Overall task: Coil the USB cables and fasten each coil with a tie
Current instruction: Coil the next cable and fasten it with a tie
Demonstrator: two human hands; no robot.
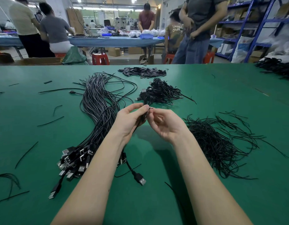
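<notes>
Above the middle of the green worktop (pixel 205 98), the left hand (pixel 130 120) grips a small coiled USB cable (pixel 144 116), its fingers curled round the bundle, while the right hand (pixel 166 124) pinches what looks like a thin black tie (pixel 151 108) at the top of the coil; the tie itself is too small to make out clearly. The step in hand appears to be the fastening. To do it well, the left hand's grip should stay firm so the loops do not spring apart, and the right should twist the tie snugly round the coil's waist, ends tucked flat. The uncoiled cables (pixel 98 101) lie toward the left of the worktop, spare ties (pixel 218 143) toward the right, and finished coils (pixel 160 93) near the far edge, just beyond the hands.
</notes>
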